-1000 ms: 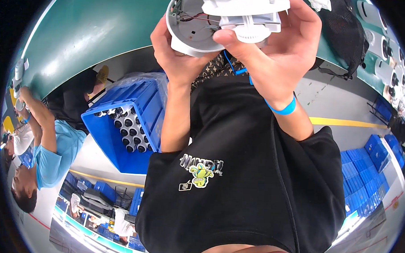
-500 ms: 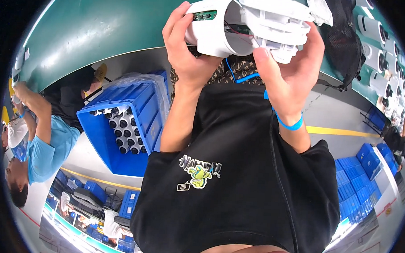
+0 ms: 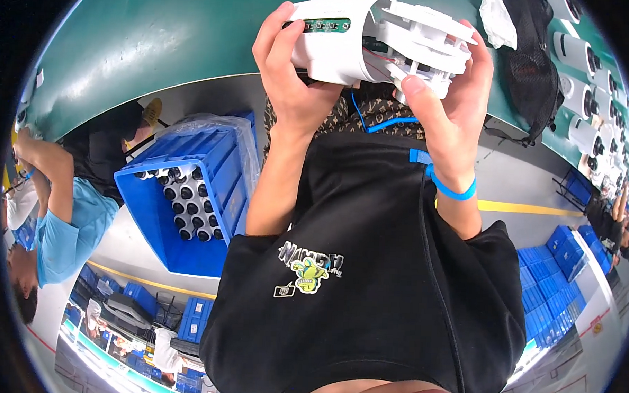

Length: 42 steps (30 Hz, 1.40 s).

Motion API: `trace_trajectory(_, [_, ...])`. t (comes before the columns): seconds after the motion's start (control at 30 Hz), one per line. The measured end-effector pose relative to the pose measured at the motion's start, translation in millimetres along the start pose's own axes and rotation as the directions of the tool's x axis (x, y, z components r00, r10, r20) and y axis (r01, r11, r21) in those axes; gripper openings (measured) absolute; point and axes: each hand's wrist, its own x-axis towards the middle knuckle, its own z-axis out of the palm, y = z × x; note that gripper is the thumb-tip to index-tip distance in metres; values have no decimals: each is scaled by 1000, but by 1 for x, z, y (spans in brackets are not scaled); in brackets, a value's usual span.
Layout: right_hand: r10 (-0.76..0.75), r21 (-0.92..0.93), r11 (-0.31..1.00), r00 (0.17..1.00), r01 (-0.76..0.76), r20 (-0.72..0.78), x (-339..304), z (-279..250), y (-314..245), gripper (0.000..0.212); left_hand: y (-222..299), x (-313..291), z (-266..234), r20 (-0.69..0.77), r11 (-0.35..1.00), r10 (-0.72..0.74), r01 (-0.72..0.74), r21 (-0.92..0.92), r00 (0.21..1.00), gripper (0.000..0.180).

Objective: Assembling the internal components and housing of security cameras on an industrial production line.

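My left hand [image 3: 296, 81] is closed around a white cylindrical plastic housing [image 3: 331, 55], raised at the green table's near edge. A green circuit board strip [image 3: 327, 25] with several small buttons shows in a slot in its wall. In my right hand [image 3: 450, 114] is a white tiered plastic frame [image 3: 430, 45], gripped between the thumb and fingers. The frame sits at the housing's open right end, tilted, its left edge at the rim. Thin red and dark wires [image 3: 378, 54] show inside the opening. My palms hide parts of both pieces.
A blue crate [image 3: 183, 192] of white-and-black cylindrical units stands at left below the green table [image 3: 175, 32]. A black mesh bag [image 3: 530, 72] and white plastic bag [image 3: 498, 21] lie right of my hands. White units [image 3: 576, 53] line the far right. A co-worker [image 3: 75, 216] is at left.
The tiered frame has tilted and shifted slightly left, closer against the housing's open end. The housing has turned a little, so more of the circuit board strip shows. Both hands keep their hold.
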Motion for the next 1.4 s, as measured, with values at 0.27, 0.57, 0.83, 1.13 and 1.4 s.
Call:
trace_trajectory(0.27, [141,295,946,990,-135,-1,2,2,-3,64,-1,1,0,-42,1000,5,-4,15,999,80])
trace_trajectory(0.57, [73,386,922,994,-37,-79,7,-4,17,66,5,-5,2,-41,999,2,-1,32,999,78])
trace_trajectory(0.83, [-341,72,932,925,357,-169,14,5,31,94,28,-12,-2,29,992,-117,118,-51,993,85])
trace_trajectory(1.13, [-508,-56,857,859,512,66,22,-9,24,95,26,-13,0,9,987,-147,147,-59,989,83])
trace_trajectory(1.4, [-153,-505,814,944,289,294,27,-19,-42,85,22,-15,-1,-8,995,-94,94,-29,995,81])
